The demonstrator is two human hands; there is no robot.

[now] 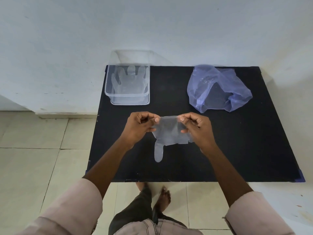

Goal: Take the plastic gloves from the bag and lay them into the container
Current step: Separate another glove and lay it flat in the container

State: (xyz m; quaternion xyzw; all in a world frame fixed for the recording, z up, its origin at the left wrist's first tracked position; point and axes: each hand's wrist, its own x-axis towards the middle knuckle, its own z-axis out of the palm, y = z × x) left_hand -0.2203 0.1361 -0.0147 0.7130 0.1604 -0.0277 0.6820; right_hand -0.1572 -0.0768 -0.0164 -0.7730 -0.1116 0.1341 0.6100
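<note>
A thin clear plastic glove (169, 131) hangs above the middle of the black table (237, 141). My left hand (138, 126) pinches its cuff at the left corner and my right hand (197, 128) pinches the right corner. The glove's thumb dangles down toward me and its fingers look folded under. At the table's back left stands a clear plastic container (108, 92) with a flat glove (130, 80) lying inside, fingers pointing to the wall. A crumpled translucent blue bag (218, 87) sits at the back right with its mouth toward me.
The table stands against a white wall at the back. Pale floor tiles lie to the left and in front, where my bare feet (162, 197) stand at the table's front edge.
</note>
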